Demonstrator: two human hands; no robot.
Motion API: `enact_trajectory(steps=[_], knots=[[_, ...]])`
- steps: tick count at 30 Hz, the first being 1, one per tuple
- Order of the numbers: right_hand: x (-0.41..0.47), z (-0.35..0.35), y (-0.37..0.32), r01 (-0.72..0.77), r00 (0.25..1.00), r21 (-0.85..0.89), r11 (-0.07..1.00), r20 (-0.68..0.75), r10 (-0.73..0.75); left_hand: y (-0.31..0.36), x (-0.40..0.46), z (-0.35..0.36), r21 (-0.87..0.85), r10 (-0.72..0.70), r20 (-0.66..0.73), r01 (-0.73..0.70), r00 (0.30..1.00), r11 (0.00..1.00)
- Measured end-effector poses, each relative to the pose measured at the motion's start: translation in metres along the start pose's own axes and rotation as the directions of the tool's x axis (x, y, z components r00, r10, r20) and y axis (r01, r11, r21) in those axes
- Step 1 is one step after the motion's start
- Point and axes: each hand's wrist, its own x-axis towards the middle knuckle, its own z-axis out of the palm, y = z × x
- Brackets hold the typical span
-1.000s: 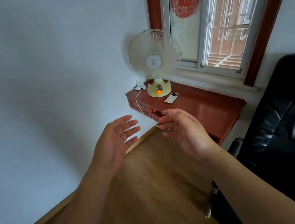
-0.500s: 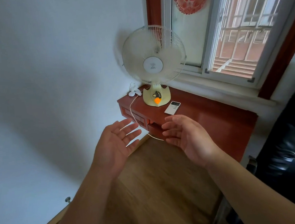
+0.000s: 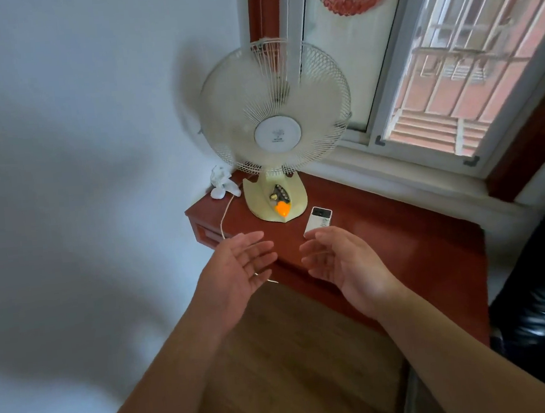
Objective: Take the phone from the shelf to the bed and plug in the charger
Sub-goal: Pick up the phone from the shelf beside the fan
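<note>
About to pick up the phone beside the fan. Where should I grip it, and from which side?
Grip the phone across its long edges, coming from above with the right hand, probably. It lies flat on the shelf, near end toward that hand, the fan base close on its left.

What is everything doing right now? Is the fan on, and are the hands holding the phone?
fan: upright on the shelf, blades blurred, orange light lit at its base
phone: lying flat on the shelf, not held
left hand: open, empty
right hand: open, empty, just short of the phone
white cable: trailing off the shelf edge
window: cannot tell if it is open
</note>
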Motion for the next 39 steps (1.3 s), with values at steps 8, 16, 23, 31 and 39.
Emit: enact_trajectory(steps=[8,16,23,31,39], knots=[[0.081,-0.021,0.008,-0.038,0.996,-0.019,0.999,-0.081,0.036,-0.010,0.100,-0.002,0.010,-0.112,0.063,0.112,0.992,0.994],[0.191,-0.072,0.045,-0.181,0.980,0.021,0.983,-0.081,0.182,-0.048,0.208,0.017,0.047,-0.231,-0.003,0.231,0.973,0.972],[0.289,-0.125,0.063,-0.320,0.942,0.041,0.947,-0.089,0.322,-0.076,0.301,0.040,0.024,-0.345,-0.150,0.352,0.927,0.936],[0.359,-0.171,0.107,-0.511,0.824,0.065,0.857,-0.246,0.510,-0.108,0.379,0.052,0.013,-0.462,-0.175,0.471,0.869,0.882],[0.392,-0.190,0.135,-0.545,0.756,0.036,0.838,-0.412,0.509,-0.139,0.437,0.052,0.149,-0.553,-0.114,0.565,0.825,0.812]])
